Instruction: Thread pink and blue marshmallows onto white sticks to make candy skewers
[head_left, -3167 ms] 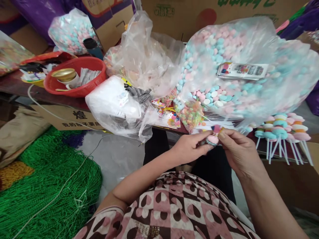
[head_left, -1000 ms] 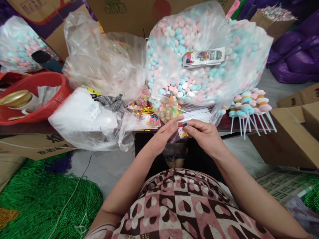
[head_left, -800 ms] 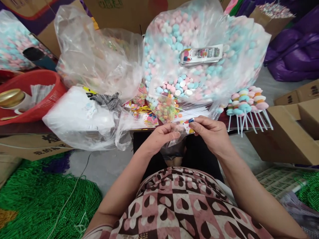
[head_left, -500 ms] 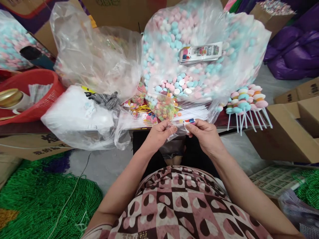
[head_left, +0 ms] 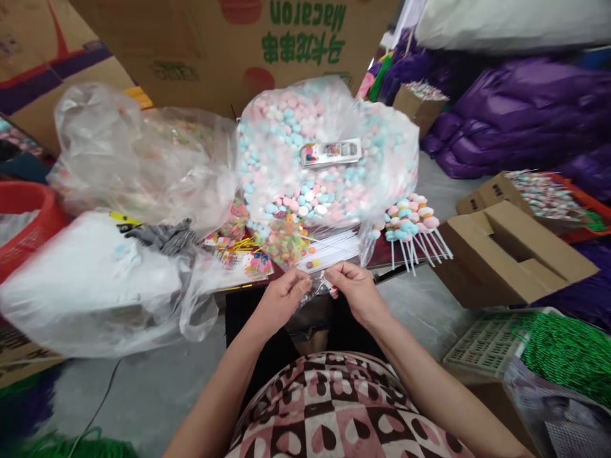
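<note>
My left hand point(head_left: 281, 298) and my right hand point(head_left: 352, 289) are close together at the near edge of the table, both pinched on a small clear printed wrapper point(head_left: 319, 285) between them. Just beyond lie a stack of white sticks in clear sleeves point(head_left: 329, 249) and a small bag of mixed coloured candies point(head_left: 283, 242). A big clear bag of pink, blue and white candies point(head_left: 324, 165) stands behind, with a printed card packet point(head_left: 331, 152) lying on it. Finished candy sticks point(head_left: 410, 219) lie to the right on the table.
A crumpled clear bag point(head_left: 138, 165) and a white plastic bag point(head_left: 95, 286) fill the left. A red basket point(head_left: 23, 216) is at the far left. An open cardboard box point(head_left: 510, 257) stands right, with purple bags point(head_left: 515, 114) behind and green string point(head_left: 563, 346) nearer.
The pink candy stick held 3.2 s ago is gone from my hands. They now work a clear wrapper. My head has tilted up and turned right, so everything sits lower and further left.
</note>
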`<state>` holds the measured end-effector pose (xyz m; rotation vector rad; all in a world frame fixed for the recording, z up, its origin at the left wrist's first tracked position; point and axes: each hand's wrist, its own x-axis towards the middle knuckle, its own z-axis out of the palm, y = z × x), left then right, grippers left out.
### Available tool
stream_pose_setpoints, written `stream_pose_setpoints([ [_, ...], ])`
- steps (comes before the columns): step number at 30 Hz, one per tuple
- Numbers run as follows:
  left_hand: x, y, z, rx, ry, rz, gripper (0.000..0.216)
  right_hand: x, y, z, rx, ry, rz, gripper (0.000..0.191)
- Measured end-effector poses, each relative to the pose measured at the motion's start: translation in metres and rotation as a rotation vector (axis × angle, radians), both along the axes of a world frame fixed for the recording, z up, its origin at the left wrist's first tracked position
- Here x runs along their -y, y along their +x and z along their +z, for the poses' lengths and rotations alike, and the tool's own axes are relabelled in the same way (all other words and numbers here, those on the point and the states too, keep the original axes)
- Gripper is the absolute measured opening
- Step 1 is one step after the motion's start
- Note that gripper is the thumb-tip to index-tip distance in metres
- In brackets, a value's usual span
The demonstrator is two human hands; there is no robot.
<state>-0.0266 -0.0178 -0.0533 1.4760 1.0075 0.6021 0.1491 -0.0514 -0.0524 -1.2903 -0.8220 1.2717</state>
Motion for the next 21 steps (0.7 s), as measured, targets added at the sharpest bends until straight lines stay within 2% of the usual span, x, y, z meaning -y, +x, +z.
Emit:
stream_pose_setpoints([
  [5,-0.003,0.004,-0.008,-0.022,-0.002,0.025,0.041,0.002,0.004,-0.001,0.292,0.061,-0.040,0.044],
  [10,-0.002,0.016,-0.001,0.110,-0.102,0.033,0.035,0.003,0.009,0.004,0.406,0.094,-0.049,0.049],
  [14,-0.004,0.021,0.000,0.171,-0.117,0.083,0.031,0.007,0.030,0.013,0.511,0.147,0.025,0.038],
  [15,-0.005,0.021,-0.001,0.188,-0.111,0.127,0.031,0.009,0.041,0.016,0.560,0.166,-0.007,0.034],
  [18,-0.009,0.017,-0.006,0.247,-0.078,0.253,0.029,0.013,0.086,0.027,0.774,0.172,-0.279,0.037],
  [20,-0.012,0.015,-0.008,0.264,-0.032,0.294,0.026,0.012,0.116,0.033,1.006,0.055,-0.456,0.039],
  [21,-0.013,0.014,-0.009,0.269,-0.008,0.303,0.025,0.010,0.128,0.035,1.123,-0.057,-0.468,0.039],
])
